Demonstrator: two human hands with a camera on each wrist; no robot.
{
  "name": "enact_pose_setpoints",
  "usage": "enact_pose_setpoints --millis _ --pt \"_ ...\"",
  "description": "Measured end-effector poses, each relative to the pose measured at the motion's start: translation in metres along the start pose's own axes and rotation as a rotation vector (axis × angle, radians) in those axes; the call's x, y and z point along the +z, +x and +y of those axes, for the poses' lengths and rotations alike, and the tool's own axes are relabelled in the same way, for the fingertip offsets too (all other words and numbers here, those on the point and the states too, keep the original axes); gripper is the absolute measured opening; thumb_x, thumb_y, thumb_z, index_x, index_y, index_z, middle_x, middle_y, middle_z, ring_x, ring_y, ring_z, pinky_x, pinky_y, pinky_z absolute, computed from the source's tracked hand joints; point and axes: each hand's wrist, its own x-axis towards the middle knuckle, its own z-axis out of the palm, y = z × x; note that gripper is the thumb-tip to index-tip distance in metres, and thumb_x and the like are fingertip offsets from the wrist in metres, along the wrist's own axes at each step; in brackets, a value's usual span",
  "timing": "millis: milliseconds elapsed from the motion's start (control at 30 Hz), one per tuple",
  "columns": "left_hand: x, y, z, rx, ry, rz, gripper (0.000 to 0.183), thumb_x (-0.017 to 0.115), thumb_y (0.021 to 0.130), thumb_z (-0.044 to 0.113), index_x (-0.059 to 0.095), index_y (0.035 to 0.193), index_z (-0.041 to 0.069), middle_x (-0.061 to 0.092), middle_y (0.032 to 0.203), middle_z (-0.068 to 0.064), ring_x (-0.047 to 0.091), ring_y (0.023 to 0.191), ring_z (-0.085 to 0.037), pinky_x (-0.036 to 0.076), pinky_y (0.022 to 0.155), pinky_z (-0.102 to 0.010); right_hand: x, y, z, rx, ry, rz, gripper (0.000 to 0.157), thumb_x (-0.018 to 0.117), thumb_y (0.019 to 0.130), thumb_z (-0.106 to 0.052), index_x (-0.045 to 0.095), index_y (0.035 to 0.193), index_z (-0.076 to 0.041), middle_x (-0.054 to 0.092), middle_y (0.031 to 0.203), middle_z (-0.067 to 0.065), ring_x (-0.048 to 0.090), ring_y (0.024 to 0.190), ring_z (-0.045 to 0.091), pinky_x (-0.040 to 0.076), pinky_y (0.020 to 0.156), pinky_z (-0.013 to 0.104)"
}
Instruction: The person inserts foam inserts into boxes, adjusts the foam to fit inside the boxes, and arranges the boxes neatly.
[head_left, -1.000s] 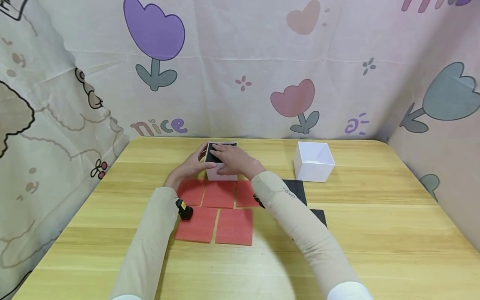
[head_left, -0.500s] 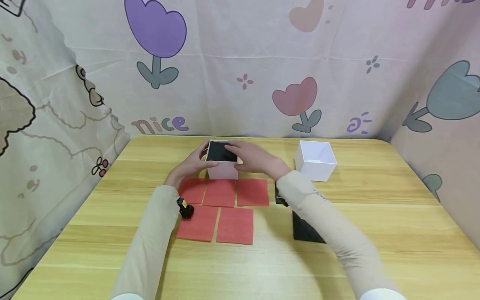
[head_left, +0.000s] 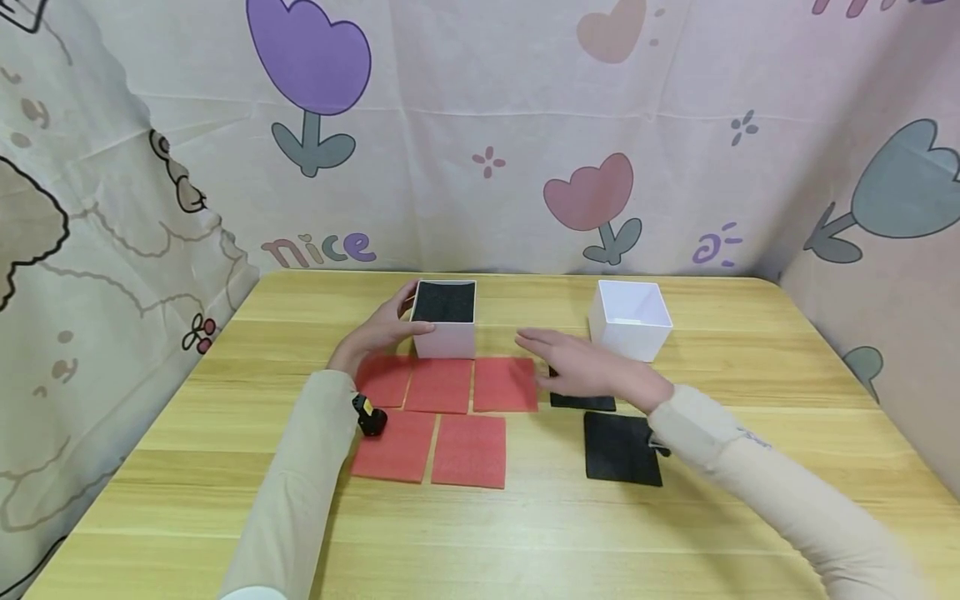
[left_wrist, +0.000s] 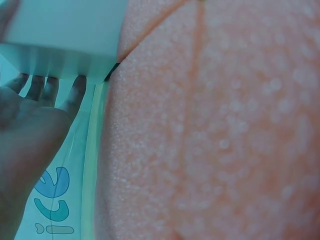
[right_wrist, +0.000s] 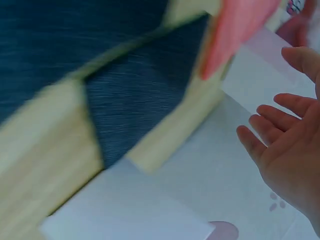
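Note:
In the head view a white box (head_left: 446,342) stands at the back of the table, with a black square sheet (head_left: 445,302) lying inside near its rim. My left hand (head_left: 378,332) holds this box at its left side, thumb on the front face and fingers around toward the back. The left wrist view has several fingertips of that hand against the box wall (left_wrist: 65,30). My right hand (head_left: 581,362) is in the air, fingers extended and holding nothing. Beneath it lies a black square (head_left: 583,402), partly covered; another black square (head_left: 622,448) lies nearer.
Several red squares lie in two rows before the held box, among them a front red square (head_left: 469,452) and a back one (head_left: 506,385). A second white box (head_left: 632,329) stands at the back right. A patterned cloth (head_left: 450,208) hangs behind the wooden table (head_left: 525,533).
My right hand has left the black sheet in the box and moved right and nearer, over the black squares. The left hand stays on the box.

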Motion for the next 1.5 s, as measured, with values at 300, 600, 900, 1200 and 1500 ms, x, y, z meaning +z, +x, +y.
enact_pose_setpoints --millis 300,600,900,1200,1500 --pt "0.0 -0.002 0.0 0.004 -0.009 0.003 0.096 0.068 0.086 0.017 0.003 0.156 0.008 0.007 0.16 -0.012 0.008 0.145 -0.032 0.014 0.115 -0.047 0.018 -0.056 0.015 0.084 0.036 0.005 0.068 0.067 0.091 -0.028 0.04 0.143 0.006 0.041 0.146 0.021 0.039 0.133 0.036 0.034 0.106 0.049" --pt "0.001 -0.001 0.001 0.008 -0.02 -0.004 0.095 0.067 0.087 0.018 0.002 0.156 0.011 0.006 0.161 -0.011 0.007 0.146 -0.031 0.014 0.115 -0.047 0.028 -0.105 0.019 0.175 0.066 0.065 0.068 0.071 0.087 -0.033 0.046 0.138 0.005 0.048 0.138 0.023 0.046 0.125 0.04 0.04 0.099 0.055" --pt "0.001 -0.002 0.002 0.01 -0.044 -0.009 0.094 0.067 0.088 0.016 0.003 0.156 0.013 0.007 0.161 -0.01 0.007 0.146 -0.031 0.014 0.115 -0.048 0.032 -0.139 0.02 0.215 0.116 -0.006 0.098 0.076 0.078 -0.052 0.036 0.142 0.011 0.038 0.144 0.028 0.039 0.13 0.043 0.036 0.101 0.056" --pt "0.001 -0.002 0.006 -0.019 -0.063 -0.01 0.095 0.068 0.087 0.015 0.003 0.156 0.013 0.006 0.161 -0.01 0.005 0.146 -0.03 0.012 0.115 -0.047 0.037 -0.15 0.019 0.224 0.097 -0.055 0.112 0.078 0.07 -0.06 0.031 0.146 0.009 0.034 0.147 0.028 0.04 0.13 0.044 0.039 0.098 0.057" --pt "0.001 -0.001 0.003 -0.014 -0.039 -0.007 0.095 0.069 0.086 0.019 0.006 0.156 0.012 0.01 0.16 -0.01 0.009 0.145 -0.031 0.018 0.114 -0.049 0.046 -0.155 0.019 0.204 0.077 0.041 0.098 0.074 0.076 -0.058 0.041 0.143 0.004 0.041 0.145 0.022 0.043 0.128 0.041 0.04 0.098 0.055"
